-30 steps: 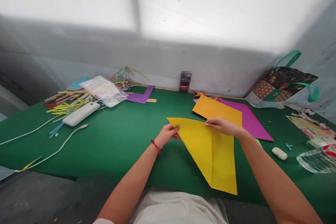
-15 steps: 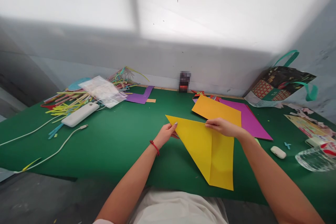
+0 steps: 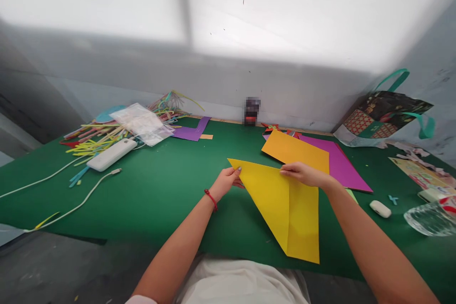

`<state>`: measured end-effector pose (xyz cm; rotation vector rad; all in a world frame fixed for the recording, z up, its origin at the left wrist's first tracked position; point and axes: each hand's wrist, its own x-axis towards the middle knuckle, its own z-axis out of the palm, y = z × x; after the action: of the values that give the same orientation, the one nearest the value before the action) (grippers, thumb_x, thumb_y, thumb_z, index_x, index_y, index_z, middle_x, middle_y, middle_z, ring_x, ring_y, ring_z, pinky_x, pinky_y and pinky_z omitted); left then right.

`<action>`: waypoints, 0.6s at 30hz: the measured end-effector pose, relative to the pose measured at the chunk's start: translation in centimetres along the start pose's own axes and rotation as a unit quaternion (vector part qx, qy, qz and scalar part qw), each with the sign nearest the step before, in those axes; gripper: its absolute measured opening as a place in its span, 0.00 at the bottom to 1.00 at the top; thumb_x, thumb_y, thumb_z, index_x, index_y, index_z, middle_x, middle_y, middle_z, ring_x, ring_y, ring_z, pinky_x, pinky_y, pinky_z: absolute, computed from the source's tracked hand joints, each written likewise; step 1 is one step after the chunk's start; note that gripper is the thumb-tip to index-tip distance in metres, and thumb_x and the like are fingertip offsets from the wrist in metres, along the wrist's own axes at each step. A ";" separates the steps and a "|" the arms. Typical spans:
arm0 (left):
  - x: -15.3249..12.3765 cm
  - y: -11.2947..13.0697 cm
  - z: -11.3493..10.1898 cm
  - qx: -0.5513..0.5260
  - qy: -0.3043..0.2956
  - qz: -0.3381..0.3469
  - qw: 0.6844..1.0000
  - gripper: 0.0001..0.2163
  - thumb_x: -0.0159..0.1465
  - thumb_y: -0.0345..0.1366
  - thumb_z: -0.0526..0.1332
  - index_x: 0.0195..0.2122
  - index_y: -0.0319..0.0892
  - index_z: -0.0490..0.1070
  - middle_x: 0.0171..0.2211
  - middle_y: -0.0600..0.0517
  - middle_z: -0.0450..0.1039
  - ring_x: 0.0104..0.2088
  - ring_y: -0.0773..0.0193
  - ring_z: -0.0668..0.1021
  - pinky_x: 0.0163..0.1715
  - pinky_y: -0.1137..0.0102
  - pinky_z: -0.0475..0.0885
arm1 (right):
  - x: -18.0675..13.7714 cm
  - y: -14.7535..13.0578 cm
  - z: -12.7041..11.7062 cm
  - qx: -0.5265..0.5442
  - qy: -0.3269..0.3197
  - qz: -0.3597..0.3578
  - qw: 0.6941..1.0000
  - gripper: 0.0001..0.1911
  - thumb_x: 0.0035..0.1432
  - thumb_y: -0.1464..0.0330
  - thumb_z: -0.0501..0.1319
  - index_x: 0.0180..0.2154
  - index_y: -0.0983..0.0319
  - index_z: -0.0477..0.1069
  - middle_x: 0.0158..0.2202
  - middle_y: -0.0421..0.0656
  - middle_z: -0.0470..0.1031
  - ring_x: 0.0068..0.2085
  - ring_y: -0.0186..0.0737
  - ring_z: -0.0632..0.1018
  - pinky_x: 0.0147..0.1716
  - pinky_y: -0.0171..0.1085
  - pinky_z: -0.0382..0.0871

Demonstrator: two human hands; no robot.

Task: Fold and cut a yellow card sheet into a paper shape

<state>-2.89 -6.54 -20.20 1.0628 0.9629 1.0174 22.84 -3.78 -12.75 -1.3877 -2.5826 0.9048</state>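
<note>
A yellow sheet of paper (image 3: pixel 272 199), folded over so that a triangular flap lies across it, is held above the green table (image 3: pixel 171 166). My left hand (image 3: pixel 228 181) is closed on the sheet near its pointed left corner, thumb on top and fingers behind. At the upper edge, my right hand (image 3: pixel 301 172) pinches the paper where the flap meets the rest. Just beyond it lies an orange sheet (image 3: pixel 295 149), resting partly over a magenta sheet (image 3: pixel 347 166).
On the left are a power bank (image 3: pixel 111 154), a white cable (image 3: pixel 83 204) and a heap of colourful strips (image 3: pixel 89 147) under a plastic bag (image 3: pixel 142 123). At right stand a patterned bag (image 3: pixel 377 116), a white earphone case (image 3: pixel 380 209) and a clear bottle (image 3: pixel 427 218).
The whole view has shifted slightly, with everything a little further right. Both hands keep the same grip on the yellow paper, and its fold looks unchanged.
</note>
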 end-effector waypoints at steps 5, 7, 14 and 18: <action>-0.3 0.6 -0.2 -0.003 0.035 0.032 0.999 0.22 0.50 0.54 0.61 0.33 0.39 0.71 0.32 0.47 0.77 0.32 0.58 0.78 0.31 0.66 0.74 | -0.2 -0.2 -0.2 -0.006 0.003 -0.001 1.000 0.26 0.56 0.47 0.44 0.27 0.61 0.66 0.26 0.41 0.65 0.28 0.37 0.64 0.29 0.37 0.58; -0.4 0.8 -0.3 -0.009 0.057 0.044 0.997 0.23 0.51 0.56 0.59 0.33 0.38 0.71 0.31 0.47 0.77 0.31 0.59 0.78 0.31 0.67 0.74 | -0.3 -0.2 -0.1 -0.009 0.002 0.002 1.000 0.26 0.56 0.47 0.44 0.27 0.61 0.66 0.26 0.41 0.65 0.29 0.37 0.64 0.29 0.37 0.58; -0.4 1.2 -0.5 -0.022 0.066 0.058 0.996 0.23 0.49 0.56 0.61 0.33 0.38 0.73 0.30 0.48 0.77 0.30 0.60 0.78 0.30 0.68 0.74 | -0.3 -0.1 -0.2 -0.006 -0.007 0.002 1.000 0.26 0.56 0.48 0.44 0.29 0.61 0.67 0.30 0.44 0.68 0.32 0.40 0.67 0.32 0.38 0.60; -0.5 1.3 -0.5 -0.027 0.062 0.063 0.996 0.23 0.50 0.54 0.62 0.36 0.38 0.74 0.31 0.48 0.77 0.30 0.59 0.78 0.30 0.67 0.74 | -0.3 0.1 -0.2 -0.006 -0.005 -0.001 1.000 0.27 0.55 0.46 0.44 0.30 0.61 0.68 0.30 0.44 0.69 0.33 0.41 0.68 0.33 0.38 0.60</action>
<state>-3.74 -6.69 -18.99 1.0346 0.9714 1.2180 23.17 -3.88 -12.52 -1.3877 -2.6001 0.8987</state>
